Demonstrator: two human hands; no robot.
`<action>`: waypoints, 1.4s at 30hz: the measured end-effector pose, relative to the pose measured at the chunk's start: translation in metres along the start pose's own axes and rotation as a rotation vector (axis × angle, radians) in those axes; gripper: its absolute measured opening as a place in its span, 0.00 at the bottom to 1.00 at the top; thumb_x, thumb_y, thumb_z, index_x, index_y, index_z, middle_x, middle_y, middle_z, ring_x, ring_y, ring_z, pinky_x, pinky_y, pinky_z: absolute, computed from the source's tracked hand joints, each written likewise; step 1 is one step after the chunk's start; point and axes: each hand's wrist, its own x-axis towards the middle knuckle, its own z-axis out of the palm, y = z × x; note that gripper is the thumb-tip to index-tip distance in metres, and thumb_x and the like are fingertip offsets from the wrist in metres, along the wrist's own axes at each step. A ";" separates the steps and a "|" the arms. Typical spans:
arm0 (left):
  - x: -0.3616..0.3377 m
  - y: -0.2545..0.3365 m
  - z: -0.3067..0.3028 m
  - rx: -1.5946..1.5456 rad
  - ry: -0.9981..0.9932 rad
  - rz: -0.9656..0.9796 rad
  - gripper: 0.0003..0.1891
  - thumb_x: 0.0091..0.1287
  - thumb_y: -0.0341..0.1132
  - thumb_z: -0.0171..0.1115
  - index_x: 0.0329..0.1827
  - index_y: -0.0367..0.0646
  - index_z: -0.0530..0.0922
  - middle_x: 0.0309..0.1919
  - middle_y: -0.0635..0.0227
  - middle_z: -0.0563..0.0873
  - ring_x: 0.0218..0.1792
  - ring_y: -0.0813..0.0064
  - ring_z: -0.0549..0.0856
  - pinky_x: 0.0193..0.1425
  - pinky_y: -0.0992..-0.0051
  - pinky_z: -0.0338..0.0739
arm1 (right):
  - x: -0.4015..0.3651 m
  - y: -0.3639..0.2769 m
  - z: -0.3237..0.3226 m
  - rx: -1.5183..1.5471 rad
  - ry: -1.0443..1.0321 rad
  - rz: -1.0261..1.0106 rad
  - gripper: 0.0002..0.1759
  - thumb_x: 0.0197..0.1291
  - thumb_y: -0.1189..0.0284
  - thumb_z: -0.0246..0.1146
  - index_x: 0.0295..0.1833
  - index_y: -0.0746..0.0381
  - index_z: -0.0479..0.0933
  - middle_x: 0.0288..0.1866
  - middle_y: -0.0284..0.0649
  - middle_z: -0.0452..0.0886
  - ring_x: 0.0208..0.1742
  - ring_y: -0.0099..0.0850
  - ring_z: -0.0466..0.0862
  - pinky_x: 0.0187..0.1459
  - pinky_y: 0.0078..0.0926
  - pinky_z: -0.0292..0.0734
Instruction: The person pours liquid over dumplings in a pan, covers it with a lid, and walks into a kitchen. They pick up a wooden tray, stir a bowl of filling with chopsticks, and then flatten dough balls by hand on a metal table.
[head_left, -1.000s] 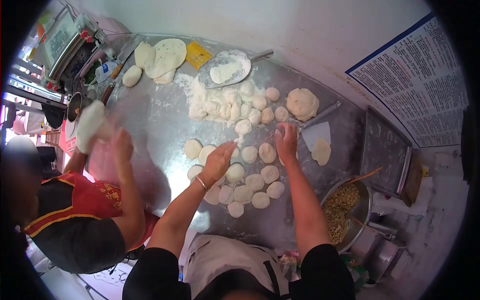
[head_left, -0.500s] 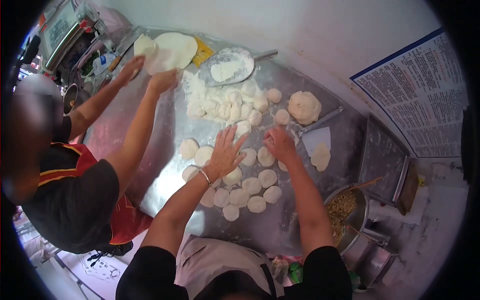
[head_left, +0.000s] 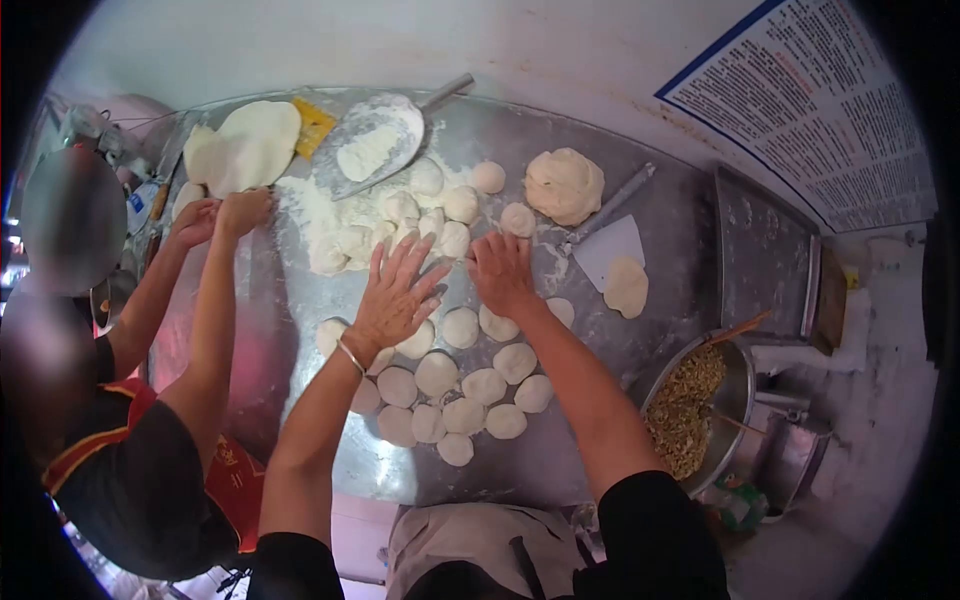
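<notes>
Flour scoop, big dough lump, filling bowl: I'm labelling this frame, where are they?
Flour scoop [head_left: 375,150], head view, floured pan.
Big dough lump [head_left: 565,185], head view, top middle.
Filling bowl [head_left: 737,388], head view, bare inner wall.

Left hand [head_left: 397,295] flat, right hand [head_left: 502,270] curled over dough pieces [head_left: 462,385] on metal table [head_left: 310,330].

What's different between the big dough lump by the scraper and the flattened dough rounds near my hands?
The dough lump is one large, bumpy mound; the dough rounds are many small, smooth pieces pressed flat. The lump sits on the far side; the rounds lie crowded nearer, some touching. Both are pale raw dough on the metal table.
</notes>
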 end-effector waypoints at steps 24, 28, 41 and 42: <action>-0.072 -0.089 0.005 0.112 0.305 -0.659 0.32 0.68 0.45 0.58 0.76 0.48 0.65 0.75 0.51 0.65 0.76 0.45 0.60 0.78 0.45 0.51 | 0.009 0.059 -0.033 -0.060 0.053 0.070 0.15 0.57 0.66 0.65 0.46 0.60 0.73 0.48 0.44 0.75 0.52 0.48 0.74 0.54 0.48 0.70; -0.043 -0.090 0.020 0.215 0.116 -0.657 0.33 0.73 0.47 0.51 0.80 0.51 0.59 0.79 0.52 0.57 0.79 0.46 0.54 0.78 0.40 0.43 | 0.022 0.060 -0.004 -0.075 0.111 0.028 0.11 0.63 0.65 0.63 0.45 0.57 0.73 0.48 0.42 0.74 0.52 0.47 0.73 0.53 0.49 0.67; -0.013 -0.066 0.005 0.042 0.082 -0.505 0.24 0.60 0.38 0.65 0.59 0.42 0.73 0.59 0.55 0.75 0.64 0.52 0.71 0.68 0.49 0.63 | 0.032 -0.038 -0.010 0.051 0.126 -0.016 0.19 0.55 0.66 0.71 0.50 0.54 0.74 0.52 0.42 0.73 0.57 0.46 0.73 0.55 0.49 0.66; -0.012 -0.064 0.005 0.004 0.094 -0.527 0.21 0.57 0.36 0.67 0.54 0.42 0.75 0.53 0.57 0.77 0.58 0.54 0.75 0.62 0.53 0.68 | 0.031 -0.037 -0.007 0.057 0.115 -0.031 0.19 0.54 0.65 0.72 0.49 0.55 0.74 0.51 0.44 0.74 0.55 0.45 0.74 0.54 0.48 0.67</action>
